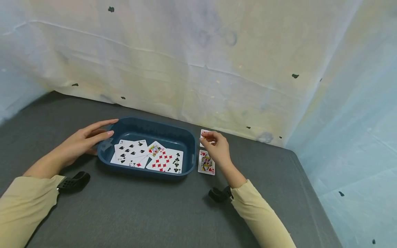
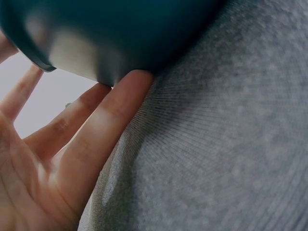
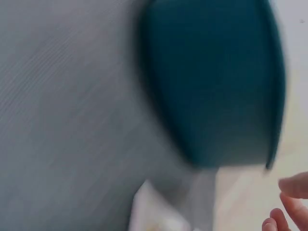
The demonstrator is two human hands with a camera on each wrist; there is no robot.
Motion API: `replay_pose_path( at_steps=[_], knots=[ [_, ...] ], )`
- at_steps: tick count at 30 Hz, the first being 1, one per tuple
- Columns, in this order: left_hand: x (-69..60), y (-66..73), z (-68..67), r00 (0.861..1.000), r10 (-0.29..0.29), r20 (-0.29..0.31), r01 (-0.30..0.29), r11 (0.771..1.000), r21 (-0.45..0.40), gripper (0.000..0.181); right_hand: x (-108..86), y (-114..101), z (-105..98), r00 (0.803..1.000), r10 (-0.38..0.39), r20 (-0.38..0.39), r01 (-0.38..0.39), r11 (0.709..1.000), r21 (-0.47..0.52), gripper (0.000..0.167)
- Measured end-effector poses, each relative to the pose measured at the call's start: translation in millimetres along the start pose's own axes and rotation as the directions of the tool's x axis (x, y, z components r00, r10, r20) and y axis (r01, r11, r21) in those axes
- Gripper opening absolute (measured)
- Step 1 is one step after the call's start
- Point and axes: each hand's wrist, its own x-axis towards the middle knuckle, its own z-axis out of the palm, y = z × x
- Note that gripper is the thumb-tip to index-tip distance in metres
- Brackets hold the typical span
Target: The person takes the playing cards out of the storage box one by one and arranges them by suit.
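Observation:
A dark blue plastic basin (image 1: 145, 175) stands on the table with several playing cards (image 1: 131, 151) lying face up inside, spades, diamonds, clubs and a face card (image 1: 155, 148) among them. My left hand (image 1: 82, 139) rests at its left end, fingers extended at the rim; in the left wrist view the fingertips (image 2: 137, 82) touch the outer wall. To the right of the basin, a face card of hearts (image 1: 206, 162) lies on the table. Over a second red card (image 1: 202, 132), partly hidden, hovers my right hand (image 1: 218, 148), fingers loosely bent, with no card visible between them.
The grey table (image 1: 149, 213) meets a pale draped sheet (image 1: 173, 69) close behind the basin, and another bluish sheet (image 1: 356, 137) hangs at the right. Black wrist straps (image 1: 74, 181) sit at the sleeve cuffs. The right wrist view is blurred.

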Motion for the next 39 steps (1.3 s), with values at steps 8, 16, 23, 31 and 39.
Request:
replay_pose_path(
  at_steps=[8, 16, 23, 31, 39],
  knots=[
    [-0.1, -0.9, -1.0, 1.000, 0.003, 0.010, -0.003, 1.000, -0.010, 0.064, 5.1, -44, 25, 0.998, -0.010, 0.062, -0.004, 0.976, 0.219, 0.024],
    [1.2, -1.2, -0.6, 1.000, 0.006, 0.006, -0.006, 1.000, -0.016, 0.064, 3.7, -62, 56, 0.984, 0.029, 0.173, -0.073, 0.964, 0.255, 0.022],
    [3.4, -0.6, 0.9, 1.000, 0.006, 0.007, -0.006, 1.000, -0.013, 0.065, -0.3, -66, 78, 0.951, 0.092, 0.296, -0.116, 0.991, 0.063, 0.032],
    [2.0, -2.0, 0.4, 1.000, 0.008, 0.005, -0.008, 1.000, -0.013, 0.063, -0.1, -63, 88, 0.930, 0.094, 0.355, -0.052, 0.991, -0.126, 0.035],
    [1.0, -1.1, 1.7, 1.000, -0.004, 0.004, 0.004, 1.000, -0.008, 0.064, -0.4, -63, 92, 0.921, 0.053, 0.387, 0.058, 0.962, -0.269, 0.046]
  ],
)
